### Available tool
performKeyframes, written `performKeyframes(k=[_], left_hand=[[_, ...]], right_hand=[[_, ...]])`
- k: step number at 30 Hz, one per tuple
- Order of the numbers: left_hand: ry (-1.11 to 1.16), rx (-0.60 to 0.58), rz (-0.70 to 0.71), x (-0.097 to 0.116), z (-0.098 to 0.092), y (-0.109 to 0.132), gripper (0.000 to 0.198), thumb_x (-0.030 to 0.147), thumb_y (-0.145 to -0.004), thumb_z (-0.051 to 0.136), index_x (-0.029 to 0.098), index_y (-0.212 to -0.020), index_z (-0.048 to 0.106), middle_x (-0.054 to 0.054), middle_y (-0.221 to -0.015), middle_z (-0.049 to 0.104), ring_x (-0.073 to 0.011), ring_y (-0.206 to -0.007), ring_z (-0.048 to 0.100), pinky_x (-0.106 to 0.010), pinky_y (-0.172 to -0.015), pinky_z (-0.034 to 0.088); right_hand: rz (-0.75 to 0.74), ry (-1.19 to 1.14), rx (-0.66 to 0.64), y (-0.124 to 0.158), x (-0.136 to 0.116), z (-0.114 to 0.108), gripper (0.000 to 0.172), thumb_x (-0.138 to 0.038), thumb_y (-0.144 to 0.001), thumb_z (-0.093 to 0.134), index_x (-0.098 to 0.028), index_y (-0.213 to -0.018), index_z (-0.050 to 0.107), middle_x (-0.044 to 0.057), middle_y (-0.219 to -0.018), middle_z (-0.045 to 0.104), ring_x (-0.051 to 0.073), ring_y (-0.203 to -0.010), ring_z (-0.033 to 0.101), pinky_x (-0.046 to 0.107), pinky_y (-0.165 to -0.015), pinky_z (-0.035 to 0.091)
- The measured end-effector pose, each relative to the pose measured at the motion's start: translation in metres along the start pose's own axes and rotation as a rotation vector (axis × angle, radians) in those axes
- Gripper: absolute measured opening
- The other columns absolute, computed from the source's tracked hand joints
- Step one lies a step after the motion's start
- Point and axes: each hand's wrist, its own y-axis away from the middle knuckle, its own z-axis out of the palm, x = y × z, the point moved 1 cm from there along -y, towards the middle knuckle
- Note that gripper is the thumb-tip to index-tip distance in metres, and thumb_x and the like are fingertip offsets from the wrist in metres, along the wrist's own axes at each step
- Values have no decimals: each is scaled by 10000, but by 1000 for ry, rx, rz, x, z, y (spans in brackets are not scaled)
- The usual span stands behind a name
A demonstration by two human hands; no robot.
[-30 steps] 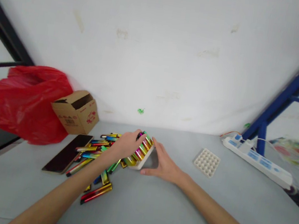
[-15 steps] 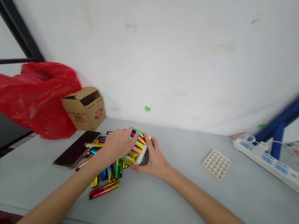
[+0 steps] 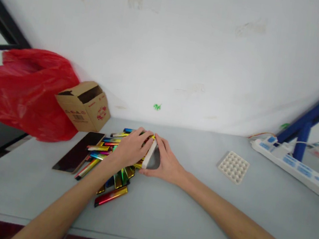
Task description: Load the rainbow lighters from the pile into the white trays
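Observation:
A pile of shiny, many-coloured metallic sticks (image 3: 111,168) lies on the grey table (image 3: 178,213). A white tray (image 3: 149,153) stands tipped on its edge at the right side of the pile, with sticks against it. My left hand (image 3: 130,149) lies over the sticks at the tray's left face, fingers curled on them. My right hand (image 3: 167,162) holds the tray's right side, fingers and thumb pressed against it.
A dark flat phone-like slab (image 3: 78,157) lies left of the pile. Behind it stand a tilted cardboard box (image 3: 84,105) and a red plastic bag (image 3: 24,90). A second white holed tray (image 3: 233,167) lies to the right, a white power strip (image 3: 292,168) beyond it by a blue frame.
The tray with its sticks has been tilted further up, from slanted to nearly on edge. Both hands stayed on it and shifted slightly left; the camera view dipped a little.

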Motion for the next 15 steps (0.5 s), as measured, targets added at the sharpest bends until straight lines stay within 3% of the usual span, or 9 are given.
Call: performKeyframes(k=[4,9,15], left_hand=[[117,74,-163,-4,2,0,303,367,-1020,453,204,-1137,679,-91,-1121,687,-251,-1058,655,-397,-980,511],[158,144,-187,-15,-2,6,290,374,-1016,469,179,-1047,683,-96,-1094,719,-253,-1045,660,-407,-994,486],[195,115,-161,-25,-10,12,382,434,-1035,427,180,-1078,709,-96,-1098,742,-252,-1043,664,-399,-983,488]], right_hand=[[5,8,-5,1,2,1,1357,-577,-666,912,-247,-1654,42,181,-1597,281,337,-1520,312,511,-1279,285],[22,4,-10,2,2,0,1376,-618,-654,903,-260,-1657,31,171,-1586,288,331,-1501,342,505,-1277,290],[35,5,-30,2,0,-1,1349,-593,-686,893,-247,-1658,24,173,-1596,270,328,-1522,304,498,-1284,272]])
